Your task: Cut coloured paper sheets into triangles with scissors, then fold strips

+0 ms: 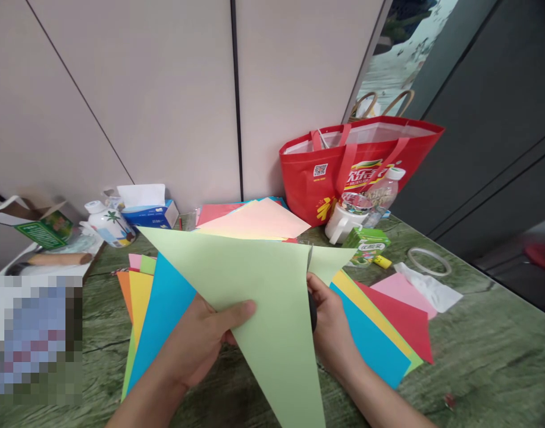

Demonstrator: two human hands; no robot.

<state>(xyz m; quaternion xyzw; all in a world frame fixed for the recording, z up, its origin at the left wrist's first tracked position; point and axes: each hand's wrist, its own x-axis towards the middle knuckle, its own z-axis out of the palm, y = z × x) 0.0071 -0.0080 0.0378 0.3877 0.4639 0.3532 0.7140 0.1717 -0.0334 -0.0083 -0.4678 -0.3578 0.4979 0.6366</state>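
A large folded sheet of pale green paper [259, 279] is held up over the table in front of me. My left hand [214, 327] grips its lower left edge, thumb on the front and fingers behind. In my right hand [328, 321] are scissors [313, 309] with dark handles, mostly hidden by the hand and paper. Their blade lies in a cut that runs up near the sheet's right end, with a smaller flap to the right of it. Blue paper [168, 315] and yellow sheets lie fanned out behind both hands.
On the right are a red shopping bag [308, 184], a white mug [339, 223], a clear bottle [384, 193], a green box [366, 245] and a tape roll [428, 261]. A white bottle [109, 224] and blue tissue box [152, 214] stand at left. Pink paper [259, 217] lies behind.
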